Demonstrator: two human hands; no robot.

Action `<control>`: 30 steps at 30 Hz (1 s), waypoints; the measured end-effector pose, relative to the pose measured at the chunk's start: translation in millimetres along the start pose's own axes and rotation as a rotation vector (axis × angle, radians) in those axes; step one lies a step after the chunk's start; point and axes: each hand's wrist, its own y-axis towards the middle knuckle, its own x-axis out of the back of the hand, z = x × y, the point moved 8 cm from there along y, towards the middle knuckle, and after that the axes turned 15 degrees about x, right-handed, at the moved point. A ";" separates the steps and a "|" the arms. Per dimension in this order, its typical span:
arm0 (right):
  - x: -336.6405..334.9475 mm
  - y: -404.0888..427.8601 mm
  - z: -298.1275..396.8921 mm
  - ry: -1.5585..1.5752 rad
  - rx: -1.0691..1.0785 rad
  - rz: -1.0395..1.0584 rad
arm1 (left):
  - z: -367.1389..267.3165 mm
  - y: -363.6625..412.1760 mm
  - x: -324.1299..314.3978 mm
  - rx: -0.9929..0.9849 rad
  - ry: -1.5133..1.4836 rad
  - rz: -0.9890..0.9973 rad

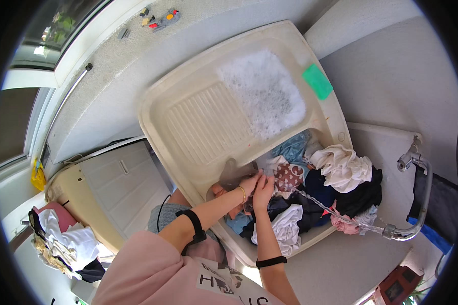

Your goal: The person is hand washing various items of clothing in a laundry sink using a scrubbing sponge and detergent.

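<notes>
My left hand (249, 187), with a gold bangle at its wrist, grips a dark sheer garment (233, 176) over the basin of a cream laundry sink (198, 196). Close beside it, my right hand (264, 192) has its fingers closed on the same garment. Part of that cloth is hidden by my fingers. A brown cloth with white hearts (290, 175) lies just right of my hands. Water runs from a metal tap (395, 231) onto the pile there. Around my wrists lie a white crumpled garment (286, 228), dark clothes (316, 187) and blue cloth (294, 146).
The sink's ribbed washboard (210, 122) holds white suds (267, 91) at its far end. A green block (317, 82) sits on the rim. White cloth (343, 167) and black cloth (360, 194) hang over the right edge. A washing machine (122, 187) stands left, near piled clothes (67, 240).
</notes>
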 end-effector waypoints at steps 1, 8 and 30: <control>8.7 -1.8 -2.9 -0.045 0.111 -0.078 | -12.7 -15.7 -7.1 -0.151 0.241 -0.072; 5.6 -83.0 -77.9 0.477 -0.064 -0.027 | -25.6 -105.1 -45.7 -0.658 1.427 -0.345; -85.8 72.3 -64.5 -0.439 0.160 0.488 | -13.0 2.7 71.7 -0.148 -0.048 -0.319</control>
